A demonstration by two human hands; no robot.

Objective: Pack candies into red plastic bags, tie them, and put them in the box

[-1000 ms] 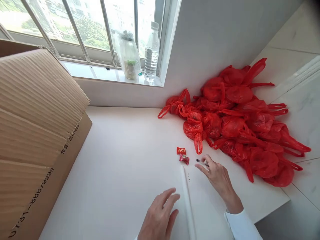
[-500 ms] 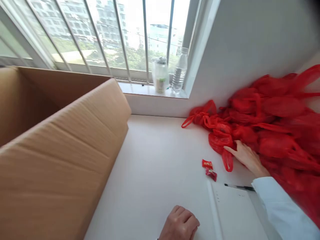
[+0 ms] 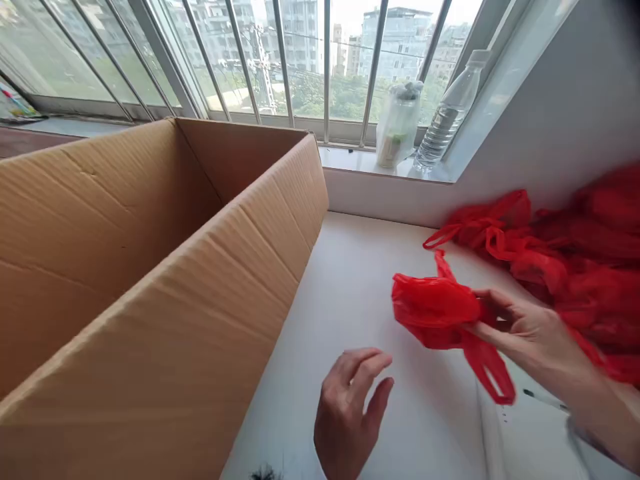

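Note:
A red plastic bag [image 3: 433,310], its handle loops hanging loose, is pinched between the thumb and fingers of my right hand [image 3: 530,333]. It is held above the white tabletop [image 3: 360,267], and what it contains is hidden. My left hand [image 3: 353,407] is to the left of the bag, empty, with thumb and fingers apart and curved. Farther left stands a large open cardboard box [image 3: 225,287]; the part of its inside that I can see shows bare walls. More red plastic bags [image 3: 590,267] lie heaped at the right against the wall.
On the windowsill stand a clear water bottle [image 3: 447,123] and a cup in a plastic bag [image 3: 397,127]. Bars [image 3: 327,73] cross the window. A pen [image 3: 543,398] and white paper [image 3: 530,440] lie under my right forearm.
My right hand has lifted one red bag off the heap and brought it left. My left hand has risen and its fingers have spread. The view has turned left, showing more of the box.

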